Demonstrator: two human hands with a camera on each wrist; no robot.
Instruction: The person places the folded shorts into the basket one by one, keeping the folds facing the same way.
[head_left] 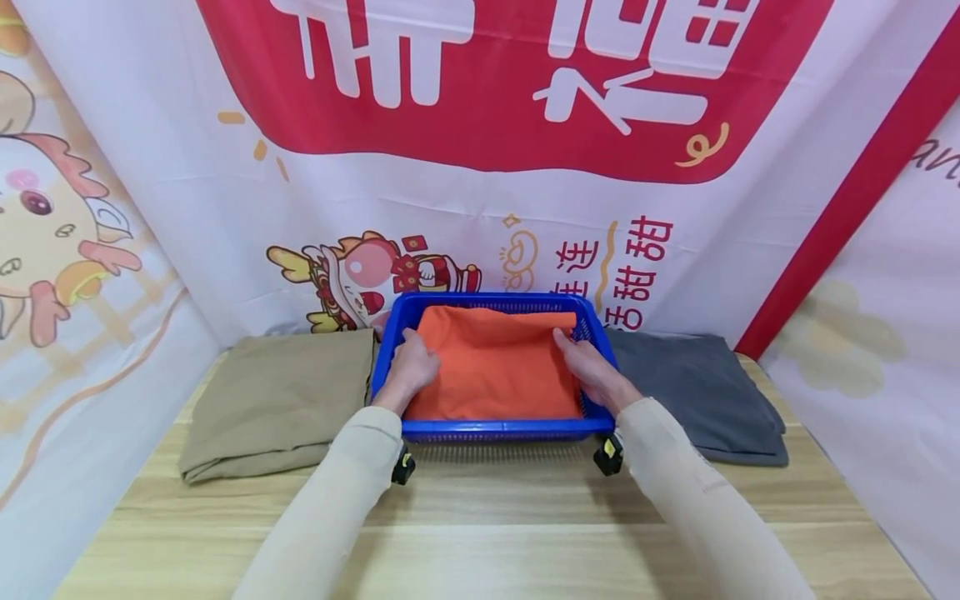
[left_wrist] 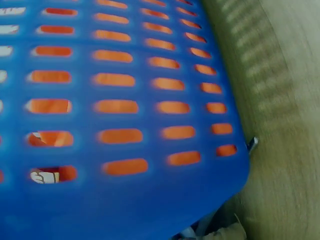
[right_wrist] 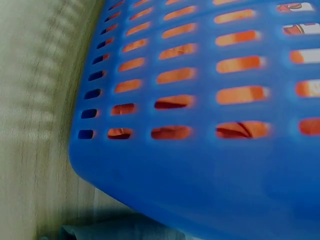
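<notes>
A folded orange cloth (head_left: 495, 367) lies in a blue plastic basket (head_left: 510, 427) with slotted walls. My left hand (head_left: 411, 367) reaches over the basket's left side and grips the left edge of the cloth. At the opposite edge, my right hand (head_left: 591, 367) holds the cloth, its thumb on top near the far right corner. Fingers under the cloth are hidden. Both wrist views face the basket's outer front wall (left_wrist: 130, 200), where orange shows through the slots; neither hand appears there.
Left of the basket lies a folded khaki cloth (head_left: 281, 396); a folded dark grey cloth (head_left: 705, 400) lies to its right. Everything stands on a light wooden table (head_left: 495, 533). A printed white and red fabric backdrop (head_left: 450, 187) hangs close behind, with more fabric at both sides.
</notes>
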